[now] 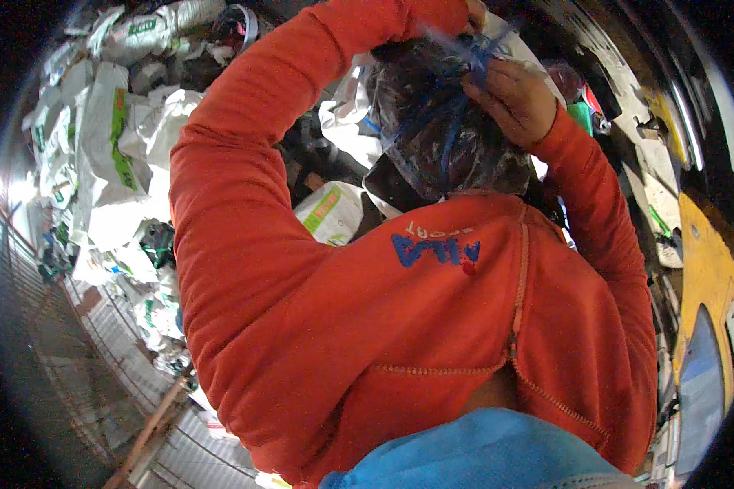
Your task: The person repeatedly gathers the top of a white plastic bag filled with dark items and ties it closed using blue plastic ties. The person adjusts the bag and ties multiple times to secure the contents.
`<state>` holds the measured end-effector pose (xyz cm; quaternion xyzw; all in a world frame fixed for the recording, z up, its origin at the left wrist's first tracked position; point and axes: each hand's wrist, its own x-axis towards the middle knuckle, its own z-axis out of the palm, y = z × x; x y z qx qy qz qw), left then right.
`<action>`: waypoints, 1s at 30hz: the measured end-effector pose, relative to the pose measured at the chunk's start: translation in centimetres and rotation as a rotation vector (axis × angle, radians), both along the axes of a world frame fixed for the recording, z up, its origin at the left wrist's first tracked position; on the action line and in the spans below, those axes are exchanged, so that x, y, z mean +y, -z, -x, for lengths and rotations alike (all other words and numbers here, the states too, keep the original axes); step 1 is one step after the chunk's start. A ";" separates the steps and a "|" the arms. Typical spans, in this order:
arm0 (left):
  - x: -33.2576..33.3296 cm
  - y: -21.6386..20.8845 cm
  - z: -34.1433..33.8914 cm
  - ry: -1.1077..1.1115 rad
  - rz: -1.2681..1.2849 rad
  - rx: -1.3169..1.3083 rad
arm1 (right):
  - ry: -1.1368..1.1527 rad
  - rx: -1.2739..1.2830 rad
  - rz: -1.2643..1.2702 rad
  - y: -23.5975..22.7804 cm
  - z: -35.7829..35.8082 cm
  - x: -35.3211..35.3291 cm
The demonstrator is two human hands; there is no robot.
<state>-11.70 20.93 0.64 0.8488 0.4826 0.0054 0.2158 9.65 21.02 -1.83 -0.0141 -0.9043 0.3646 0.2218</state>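
A clear plastic bag (420,122) with dark contents stands in front of my chest, at the top of the view. Blue string (483,59) is gathered at its neck, and blue strands run down its side. My right hand (515,102) is closed, its fingers pinching the string at the neck. From the left my arm in an orange sleeve arches over to the far side of the bag. My left hand (475,16) is cut by the upper edge; its few visible fingers look bent together close to the string, and what they hold is hidden.
White sacks (98,138) with green markings are piled on the left. Another white sack (332,213) lies close below my left arm. Over on the right is a yellow panel (705,261) with a grey-blue area. A thin pole (151,428) slants at lower left.
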 end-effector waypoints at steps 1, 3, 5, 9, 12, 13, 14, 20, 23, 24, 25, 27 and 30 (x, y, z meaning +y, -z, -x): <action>-0.7 -1.5 0.3 -0.041 0.040 -0.098 | 0.002 -0.010 0.001 -0.5 0.4 0.0; -2.8 -5.0 1.5 -0.115 0.108 -0.294 | 0.005 -0.079 -0.020 -1.4 1.1 0.0; -6.5 -7.8 2.3 -0.343 0.035 -0.118 | -0.086 -0.088 -0.084 -2.2 1.6 -0.1; -15.8 -9.5 2.3 -0.552 0.183 0.148 | -0.261 -0.196 -0.212 -3.6 2.8 -0.7; -21.3 -7.4 -0.6 -0.838 0.136 -0.098 | -0.445 -0.350 -0.470 -4.5 4.2 -1.3; -22.7 -6.7 -1.5 -0.967 -0.003 -0.097 | -0.468 -0.340 -0.522 -4.7 4.7 -1.6; -24.0 -6.2 -2.5 -1.094 -0.141 -0.092 | -0.491 -0.329 -0.571 -5.0 5.2 -1.8; -26.9 -4.1 -4.2 -1.349 -0.404 -0.467 | -0.437 -0.625 -0.460 -5.2 7.0 -3.8; -26.9 -2.7 -4.6 -1.236 -0.350 -0.437 | -0.500 -0.579 -0.535 -5.0 6.9 -5.0; -26.9 -2.2 -4.8 -1.241 -0.324 -0.364 | -0.536 -0.576 -0.605 -5.0 6.8 -5.4; -26.8 -1.7 -5.0 -1.260 -0.292 -0.456 | -0.538 -0.451 -0.574 -4.9 6.8 -5.7; -26.6 -0.7 -5.0 -1.310 -0.220 -0.651 | -0.517 -0.340 -0.546 -4.9 7.1 -6.3; -26.1 0.2 -4.5 -1.340 -0.175 -0.997 | -0.562 -0.514 -0.702 -5.1 7.6 -6.8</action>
